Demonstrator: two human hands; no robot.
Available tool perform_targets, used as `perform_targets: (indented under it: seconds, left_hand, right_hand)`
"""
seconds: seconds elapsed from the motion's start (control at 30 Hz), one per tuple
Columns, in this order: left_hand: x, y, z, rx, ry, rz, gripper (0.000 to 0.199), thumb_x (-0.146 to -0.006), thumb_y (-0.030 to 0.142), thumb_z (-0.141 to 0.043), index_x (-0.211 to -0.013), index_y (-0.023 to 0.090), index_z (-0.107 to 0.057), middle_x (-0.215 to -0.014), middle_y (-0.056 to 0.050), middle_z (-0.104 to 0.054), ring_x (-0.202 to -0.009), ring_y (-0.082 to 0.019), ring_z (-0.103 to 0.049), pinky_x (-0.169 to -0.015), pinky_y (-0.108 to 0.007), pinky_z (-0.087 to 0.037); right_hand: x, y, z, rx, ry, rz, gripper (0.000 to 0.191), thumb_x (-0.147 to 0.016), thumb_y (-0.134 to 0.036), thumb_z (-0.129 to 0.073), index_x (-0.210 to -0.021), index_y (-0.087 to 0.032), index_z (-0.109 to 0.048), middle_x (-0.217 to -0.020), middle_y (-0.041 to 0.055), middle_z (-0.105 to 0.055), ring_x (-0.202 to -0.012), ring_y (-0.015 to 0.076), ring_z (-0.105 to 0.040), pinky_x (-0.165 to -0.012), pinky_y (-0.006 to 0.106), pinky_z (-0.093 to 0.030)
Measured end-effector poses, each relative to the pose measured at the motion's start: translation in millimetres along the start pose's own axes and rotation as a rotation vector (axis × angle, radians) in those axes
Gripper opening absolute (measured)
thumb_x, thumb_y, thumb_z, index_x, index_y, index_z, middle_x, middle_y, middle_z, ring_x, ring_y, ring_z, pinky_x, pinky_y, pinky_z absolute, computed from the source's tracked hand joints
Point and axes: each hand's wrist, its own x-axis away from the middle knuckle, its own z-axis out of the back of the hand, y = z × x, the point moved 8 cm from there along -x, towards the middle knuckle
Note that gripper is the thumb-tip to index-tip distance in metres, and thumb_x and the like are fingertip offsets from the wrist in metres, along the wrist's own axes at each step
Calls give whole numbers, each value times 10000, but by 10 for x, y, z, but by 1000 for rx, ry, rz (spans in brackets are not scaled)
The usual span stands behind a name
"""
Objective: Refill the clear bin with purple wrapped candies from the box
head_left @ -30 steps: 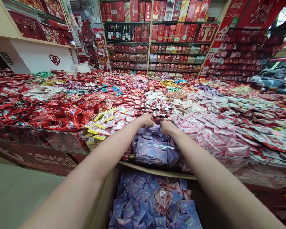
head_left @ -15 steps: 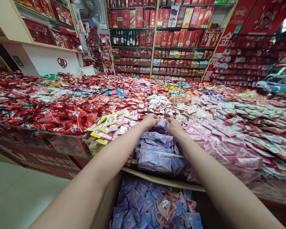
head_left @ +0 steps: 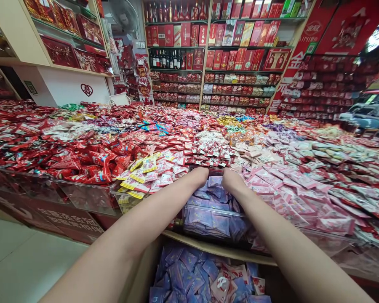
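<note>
Both hands reach to the far end of a clear plastic bin (head_left: 217, 209) filled with small purple packets (head_left: 208, 221). My left hand (head_left: 200, 176) is bent down at the bin's back left, its fingers hidden behind the wrist and the packets. At the back right, my right hand (head_left: 232, 180) dips in the same way, and its fingers are out of sight too. Loose purple packets lie between the two hands. What either hand holds cannot be made out. Below the bin stands an open cardboard box (head_left: 221, 248) holding many purple packets and a few red-and-white ones.
Left of the bin are yellow-and-white packets (head_left: 147, 168) and red packets (head_left: 82, 162). Pink packets (head_left: 290, 189) lie to the right. More heaps of packets spread behind, up to shelves (head_left: 205, 59) of boxes and bottles. A fan (head_left: 124, 17) stands at the back left.
Both hands have sunk lower into the back of the bin, and the fingers seen earlier around purple packets are now hidden. The view has tilted slightly upward.
</note>
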Motion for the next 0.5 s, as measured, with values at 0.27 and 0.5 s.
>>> perform_targets:
  seconds: [0.27, 0.5]
  left_hand:
    - [18, -17, 4, -128, -12, -3, 288, -832, 268, -476, -1089, 138, -477, -1049, -77, -524, -893, -180, -538, -749, -373, -464]
    - [-1, -3, 17, -152, 57, 48, 297, -835, 272, -470, -1102, 142, -470, -1062, -79, -517, -901, -183, -535, -755, -379, -462]
  right_hand:
    - [-33, 33, -34, -183, -22, -85, 353, -702, -126, -460, -1054, -107, -474, -1007, 162, -599, -931, 231, -567, -711, 275, -426]
    - [-18, 35, -7, -166, 8, -86, 332, -688, -82, -456, -1017, -100, -495, -1013, 170, -597, -938, 249, -562, -713, 288, -428]
